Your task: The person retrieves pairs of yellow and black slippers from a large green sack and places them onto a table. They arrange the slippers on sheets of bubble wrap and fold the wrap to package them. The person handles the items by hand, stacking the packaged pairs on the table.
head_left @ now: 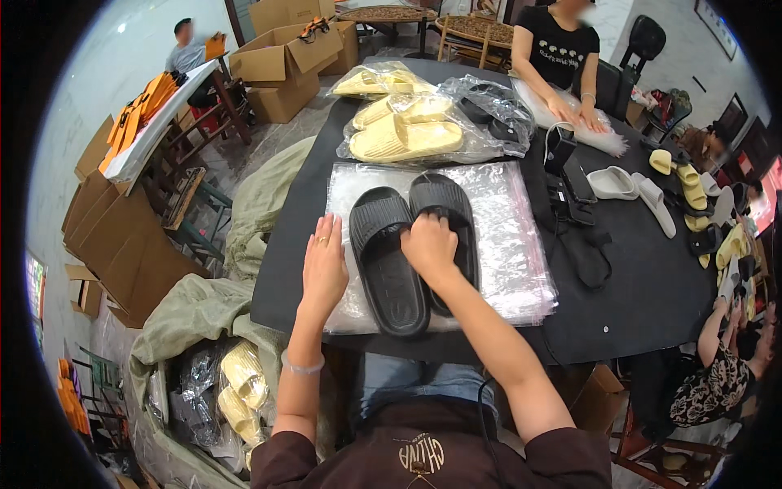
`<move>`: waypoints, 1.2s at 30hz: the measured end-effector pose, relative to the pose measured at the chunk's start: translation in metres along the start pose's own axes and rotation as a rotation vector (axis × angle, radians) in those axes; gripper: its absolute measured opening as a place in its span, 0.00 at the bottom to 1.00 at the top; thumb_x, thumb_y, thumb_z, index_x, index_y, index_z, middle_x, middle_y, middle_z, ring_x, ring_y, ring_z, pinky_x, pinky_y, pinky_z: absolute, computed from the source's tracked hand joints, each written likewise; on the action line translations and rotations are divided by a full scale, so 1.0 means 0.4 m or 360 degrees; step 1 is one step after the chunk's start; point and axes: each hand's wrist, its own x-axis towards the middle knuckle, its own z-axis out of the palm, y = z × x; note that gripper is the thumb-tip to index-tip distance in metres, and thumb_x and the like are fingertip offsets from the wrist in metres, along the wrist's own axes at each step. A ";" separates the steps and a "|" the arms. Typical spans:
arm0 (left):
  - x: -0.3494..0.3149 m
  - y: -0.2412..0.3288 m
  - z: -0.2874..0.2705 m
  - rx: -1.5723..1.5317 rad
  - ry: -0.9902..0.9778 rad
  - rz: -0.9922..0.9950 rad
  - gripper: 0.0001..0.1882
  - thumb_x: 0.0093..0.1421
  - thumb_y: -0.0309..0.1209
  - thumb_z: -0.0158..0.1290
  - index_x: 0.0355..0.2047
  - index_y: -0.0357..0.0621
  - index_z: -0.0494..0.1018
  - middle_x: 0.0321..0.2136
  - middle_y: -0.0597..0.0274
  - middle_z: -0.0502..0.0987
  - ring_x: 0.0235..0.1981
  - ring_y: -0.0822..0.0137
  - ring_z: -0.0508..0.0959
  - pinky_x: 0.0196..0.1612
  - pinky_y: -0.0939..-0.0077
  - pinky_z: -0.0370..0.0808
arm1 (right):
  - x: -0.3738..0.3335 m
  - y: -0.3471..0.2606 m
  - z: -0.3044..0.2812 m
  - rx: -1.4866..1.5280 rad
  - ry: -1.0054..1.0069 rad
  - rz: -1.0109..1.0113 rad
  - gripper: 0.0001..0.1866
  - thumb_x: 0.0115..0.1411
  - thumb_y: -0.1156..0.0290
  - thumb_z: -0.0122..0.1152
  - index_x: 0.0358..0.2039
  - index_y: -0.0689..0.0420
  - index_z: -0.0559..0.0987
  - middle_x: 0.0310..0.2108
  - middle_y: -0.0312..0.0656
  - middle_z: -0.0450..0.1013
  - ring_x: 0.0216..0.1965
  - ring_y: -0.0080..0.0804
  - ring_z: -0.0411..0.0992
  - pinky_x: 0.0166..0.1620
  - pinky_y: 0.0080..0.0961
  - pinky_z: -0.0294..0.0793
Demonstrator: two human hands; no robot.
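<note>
A pair of black slide sandals (411, 248) lies side by side at the centre of the frame, soles down, toes toward the lower edge, resting on a stack of clear plastic bags (505, 244) spread flat on the dark table (635, 301). The right hand (429, 244) is closed over the straps where the two sandals meet, fingers curled down and gripping both together. The left hand (324, 265) lies open and flat, fingers together, palm pressing the plastic just left of the pair; a ring shows on one finger. In my judgement the hold is sound: to handle the pair cleanly, the right hand should keep both straps pinched as one so the sandals stay aligned, while the left keeps the top sheet pinned and smooth so it does not lift or drag. Toward the upper centre lie bagged cream sandals (407, 134) and a bagged dark pair (489, 110). At upper right a second person's hands (578, 114) rest on plastic at the table's far edge. Loose cream, white and dark sandals (692, 196) sit at the right. Cardboard boxes (285, 65) stand at upper left, and a sack with bagged cream sandals (236, 383) at lower left.
</note>
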 end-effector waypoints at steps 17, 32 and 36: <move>-0.019 -0.026 0.097 0.0165 -0.0183 -0.0259 0.28 0.63 0.43 0.36 0.61 0.44 0.56 0.63 0.61 0.54 0.65 0.62 0.53 0.64 0.55 0.46 | 0.007 0.227 -0.069 -0.0262 0.0054 0.0209 0.18 0.50 0.61 0.58 0.32 0.65 0.76 0.36 0.49 0.73 0.42 0.46 0.70 0.40 0.41 0.75; -0.188 0.065 -0.052 -0.0584 0.0609 -0.0331 0.12 0.57 0.28 0.51 0.42 0.40 0.73 0.45 0.56 0.75 0.53 0.53 0.70 0.55 0.58 0.64 | -0.111 0.095 -0.279 0.0272 0.0163 -0.0266 0.18 0.60 0.64 0.52 0.48 0.59 0.73 0.48 0.46 0.71 0.48 0.46 0.68 0.50 0.38 0.65; -0.370 0.075 -0.139 -0.0326 0.0544 -0.0439 0.12 0.56 0.27 0.53 0.41 0.41 0.74 0.42 0.53 0.76 0.49 0.54 0.73 0.52 0.65 0.68 | -0.209 0.113 -0.323 0.0653 -0.0152 -0.0543 0.13 0.58 0.76 0.52 0.45 0.61 0.75 0.47 0.45 0.72 0.49 0.41 0.69 0.52 0.30 0.65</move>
